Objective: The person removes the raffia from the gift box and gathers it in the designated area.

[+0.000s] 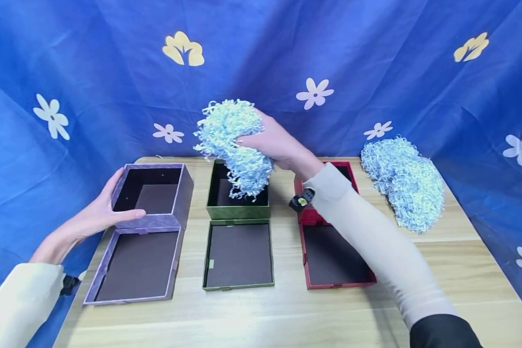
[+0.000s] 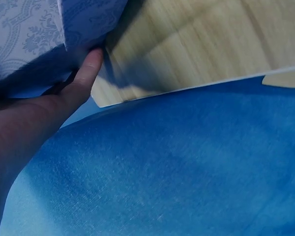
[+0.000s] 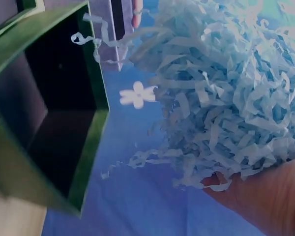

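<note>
My right hand (image 1: 275, 137) grips a clump of pale blue shredded paper (image 1: 228, 128), raised over the green box (image 1: 238, 212). Loose strands hang down across the box's opening; in the right wrist view the shredded paper (image 3: 226, 93) covers most of the fingers. At the left, my left hand (image 1: 96, 209) holds the purple box (image 1: 184, 193), thumb along its front and fingers along its left side. One digit touches the patterned purple box (image 2: 91, 24) near a lower corner in the left wrist view. The dark interior of the purple box shows from above.
A purple lid (image 1: 139, 266), a green lid (image 1: 239, 256) and a red lid (image 1: 335, 253) lie inside-up before their boxes. My right forearm crosses over the red box (image 1: 354, 176). More shredded paper (image 1: 404, 181) is heaped at the table's right. A blue flowered cloth (image 1: 252, 58) hangs behind.
</note>
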`<state>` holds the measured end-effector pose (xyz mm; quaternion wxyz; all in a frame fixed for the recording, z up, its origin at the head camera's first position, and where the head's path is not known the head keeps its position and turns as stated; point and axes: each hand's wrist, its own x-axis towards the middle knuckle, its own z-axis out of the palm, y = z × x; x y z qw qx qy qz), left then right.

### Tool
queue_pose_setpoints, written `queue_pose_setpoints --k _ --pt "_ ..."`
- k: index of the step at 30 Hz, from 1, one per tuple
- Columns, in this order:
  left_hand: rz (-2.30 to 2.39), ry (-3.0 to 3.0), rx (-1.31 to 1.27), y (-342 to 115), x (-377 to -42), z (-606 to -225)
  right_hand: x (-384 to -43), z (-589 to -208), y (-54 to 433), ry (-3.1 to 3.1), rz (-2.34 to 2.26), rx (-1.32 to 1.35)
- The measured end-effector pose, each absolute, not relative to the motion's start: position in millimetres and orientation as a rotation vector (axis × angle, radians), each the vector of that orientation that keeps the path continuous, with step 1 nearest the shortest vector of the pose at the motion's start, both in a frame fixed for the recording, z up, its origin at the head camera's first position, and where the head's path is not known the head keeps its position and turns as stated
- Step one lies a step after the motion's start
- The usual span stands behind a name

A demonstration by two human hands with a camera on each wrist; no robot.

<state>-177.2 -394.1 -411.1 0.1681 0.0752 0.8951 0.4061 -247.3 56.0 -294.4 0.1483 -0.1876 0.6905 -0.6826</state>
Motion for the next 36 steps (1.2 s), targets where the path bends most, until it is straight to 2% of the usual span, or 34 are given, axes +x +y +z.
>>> queue_pose_setpoints --k 13,20,26,36 --pt "1.155 2.514 0.227 -396 -179 -409 -231 -280 160 2.036 -2.041 -0.435" --pt "1.182 2.521 0.240 -394 -176 -411 -214 -279 218 2.236 -1.947 -0.261" --pt "1.164 2.526 0.225 -396 -178 -409 -196 -286 267 2.345 -1.886 -0.140" --pt "1.207 2.505 0.260 -391 -175 -408 -161 -312 358 2.121 -2.159 -0.203"
